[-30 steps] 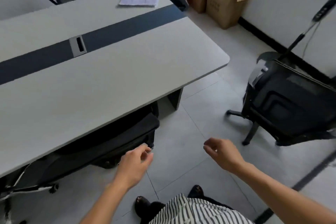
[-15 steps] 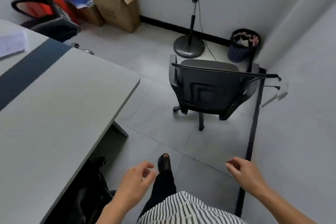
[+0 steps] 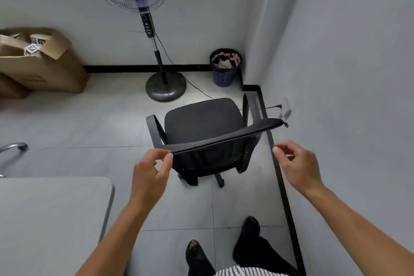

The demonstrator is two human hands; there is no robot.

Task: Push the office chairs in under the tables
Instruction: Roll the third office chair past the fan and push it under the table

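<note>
An office: grey table (image 3: 56, 208), swivel chair (image 3: 203, 125), pedestal fan (image 3: 154, 51), waste basket (image 3: 225, 69).

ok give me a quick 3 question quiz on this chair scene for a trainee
1. True or false: the left hand has a closed grip on the chair backrest.
2. Which stands nearest the waste bin? A) cardboard box B) standing fan C) table
3. Fill in: the office chair's seat faces ____ from the person.

Key
1. False: its fingertips are at the backrest's left end, fingers open; the right hand is clear of it too.
2. B
3. away
</note>
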